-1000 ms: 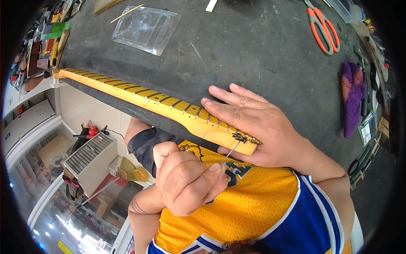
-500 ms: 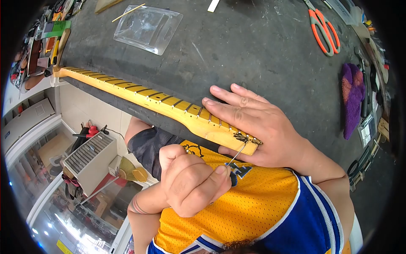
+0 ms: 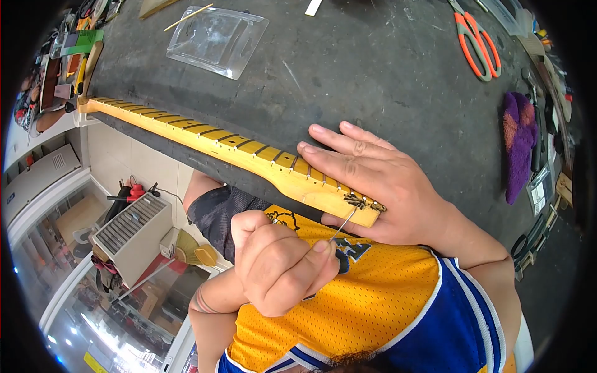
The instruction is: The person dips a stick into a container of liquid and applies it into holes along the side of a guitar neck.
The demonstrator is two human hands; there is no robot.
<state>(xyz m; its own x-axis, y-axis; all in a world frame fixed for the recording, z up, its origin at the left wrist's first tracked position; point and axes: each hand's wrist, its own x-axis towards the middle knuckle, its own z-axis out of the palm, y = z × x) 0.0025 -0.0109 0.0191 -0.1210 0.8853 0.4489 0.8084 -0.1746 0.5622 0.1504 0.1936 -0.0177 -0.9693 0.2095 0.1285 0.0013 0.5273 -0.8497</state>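
Note:
A maple guitar neck (image 3: pixel 186 132) with dark frets lies along the bench edge, its heel end (image 3: pixel 329 200) nearest me. My right hand (image 3: pixel 388 180) lies across the heel end, fingers stretched over the far side and thumb on the near side, gripping the neck. Closed in a fist, my left hand (image 3: pixel 280 264) pinches a thin metal rod (image 3: pixel 342 227). The rod's far tip touches or nearly touches the side of the heel, beside a dark, rough patch (image 3: pixel 356 200). Its handle, if any, is hidden in the fist.
On the dark bench (image 3: pixel 373 68) lie a clear plastic tray (image 3: pixel 217 43) with a thin stick (image 3: pixel 188 17), orange-handled scissors (image 3: pixel 477 46) and a purple fuzzy cloth (image 3: pixel 520 146). Tools crowd the right edge. A slatted box (image 3: pixel 134 233) stands below left; a person's arm (image 3: pixel 51 118) shows far left.
My left hand has shifted slightly left, and the rod's tip has moved a little left along the heel, away from the dark patch. My right hand and the neck stay put.

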